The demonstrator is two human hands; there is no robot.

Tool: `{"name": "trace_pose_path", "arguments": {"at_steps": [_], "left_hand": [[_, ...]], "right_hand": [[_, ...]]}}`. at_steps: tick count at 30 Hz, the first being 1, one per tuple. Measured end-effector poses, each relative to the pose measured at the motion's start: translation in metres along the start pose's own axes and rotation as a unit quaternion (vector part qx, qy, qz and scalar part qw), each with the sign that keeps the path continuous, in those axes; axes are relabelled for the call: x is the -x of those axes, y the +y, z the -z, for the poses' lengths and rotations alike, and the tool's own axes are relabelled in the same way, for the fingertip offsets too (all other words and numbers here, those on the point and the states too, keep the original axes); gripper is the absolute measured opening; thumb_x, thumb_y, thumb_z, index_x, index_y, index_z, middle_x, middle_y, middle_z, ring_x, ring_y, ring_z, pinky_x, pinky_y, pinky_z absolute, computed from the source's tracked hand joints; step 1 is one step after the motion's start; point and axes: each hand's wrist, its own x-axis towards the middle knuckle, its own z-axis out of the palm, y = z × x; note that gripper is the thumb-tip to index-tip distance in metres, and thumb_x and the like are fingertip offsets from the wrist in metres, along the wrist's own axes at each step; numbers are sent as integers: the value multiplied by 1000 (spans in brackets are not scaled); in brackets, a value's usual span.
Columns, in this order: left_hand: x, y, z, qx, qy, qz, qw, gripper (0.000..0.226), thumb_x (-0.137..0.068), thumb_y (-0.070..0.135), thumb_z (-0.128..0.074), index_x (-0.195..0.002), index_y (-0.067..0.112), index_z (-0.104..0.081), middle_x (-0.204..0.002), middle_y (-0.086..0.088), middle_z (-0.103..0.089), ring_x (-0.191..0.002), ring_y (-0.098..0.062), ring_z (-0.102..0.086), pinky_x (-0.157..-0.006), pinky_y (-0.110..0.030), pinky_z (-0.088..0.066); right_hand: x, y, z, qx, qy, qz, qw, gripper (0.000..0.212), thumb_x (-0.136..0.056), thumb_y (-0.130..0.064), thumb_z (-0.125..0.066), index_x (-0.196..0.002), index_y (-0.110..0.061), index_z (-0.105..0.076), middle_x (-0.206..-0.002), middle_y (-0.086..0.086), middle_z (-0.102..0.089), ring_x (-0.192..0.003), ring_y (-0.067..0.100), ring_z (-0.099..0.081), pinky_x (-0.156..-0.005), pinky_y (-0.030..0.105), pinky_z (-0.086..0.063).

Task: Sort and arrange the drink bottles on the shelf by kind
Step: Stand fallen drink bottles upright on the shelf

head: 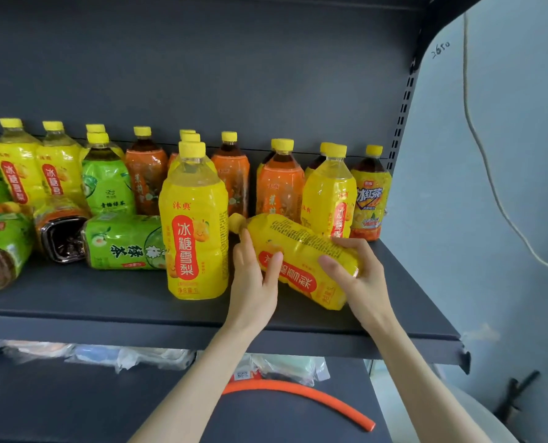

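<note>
A yellow pear-drink bottle (301, 251) lies on its side on the dark shelf (112, 298), cap pointing left and back. My left hand (253, 279) holds its neck end and my right hand (356, 273) grips its base end. Just left of it stands an upright yellow bottle (196, 225). Behind stand orange tea bottles (279, 183), another yellow bottle (328, 193) and an iced-tea bottle (370, 196). Further left are upright yellow bottles (20, 167), an upright green tea bottle (106, 180) and a green bottle lying down (122, 241).
More toppled bottles (0, 251) lie at the far left of the shelf. The shelf's right upright (400, 123) borders a grey wall. A lower shelf holds plastic-wrapped packs (132, 356) and an orange hose (314, 398).
</note>
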Motion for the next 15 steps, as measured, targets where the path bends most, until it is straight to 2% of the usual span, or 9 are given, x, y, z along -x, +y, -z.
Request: {"name": "trace_pose_path", "arguments": {"at_steps": [2, 3, 6, 7, 9, 11, 13, 15], "left_hand": [[1, 6, 1, 16, 12, -28, 999, 69, -95, 38, -42, -151, 23, -5, -157, -6, -14, -140, -10, -19, -89, 9, -16], [-1, 10, 3, 21, 19, -43, 999, 68, -94, 40, -41, -150, 27, -5, -158, -7, -10, -143, -13, -15, -93, 6, -16], [-8, 22, 9, 39, 28, -101, 994, 63, -90, 41, -41, -144, 35, -8, -158, -5, -10, -145, -13, -12, -111, -24, -28], [-11, 25, 11, 50, 28, -117, 991, 62, -90, 39, -43, -143, 35, -12, -158, -4, -11, -145, -12, -12, -113, -34, -31], [-16, 28, 15, 75, 24, -137, 987, 61, -90, 32, -49, -143, 31, -18, -158, -4, -12, -146, -15, -11, -109, -48, -36], [-20, 28, 18, 87, 25, -151, 984, 63, -89, 28, -53, -143, 27, -20, -158, -3, -14, -146, -16, -12, -107, -52, -38], [-22, 27, 18, 84, 31, -161, 983, 65, -89, 27, -56, -143, 24, -20, -156, 0, -16, -146, -17, -14, -107, -53, -38], [-21, 26, 17, 81, 37, -167, 982, 67, -89, 26, -58, -143, 22, -19, -154, 2, -16, -145, -18, -16, -106, -54, -38]], "right_hand": [[1, 1, 2, -38, 0, -8, 999, 34, -71, -43, -73, -100, -37, -58, -103, -21, -64, -100, 3, -64, -64, 19, -55], [2, 1, 2, -49, -3, -8, 999, 35, -70, -41, -73, -100, -35, -57, -101, -23, -65, -98, 2, -65, -64, 19, -55], [1, 1, 1, -55, -16, 0, 998, 38, -71, -36, -74, -102, -25, -54, -100, -26, -65, -96, -2, -65, -65, 16, -54], [1, 1, 1, -62, -20, -1, 998, 39, -72, -35, -74, -102, -23, -53, -101, -25, -66, -97, -2, -65, -65, 17, -54], [1, 2, 0, -62, -30, -11, 998, 45, -69, -42, -76, -104, -24, -53, -109, -19, -65, -106, 8, -64, -74, 26, -57], [0, 3, 0, -44, -44, -17, 998, 51, -67, -51, -74, -107, -28, -53, -119, -12, -62, -115, 15, -60, -87, 34, -54], [0, 3, -1, -20, -56, -10, 998, 46, -72, -50, -71, -111, -32, -53, -118, -17, -63, -114, 6, -59, -88, 23, -51], [0, 2, -2, 6, -57, -6, 998, 44, -76, -50, -68, -116, -39, -52, -117, -23, -62, -113, -2, -56, -89, 20, -48]]}}
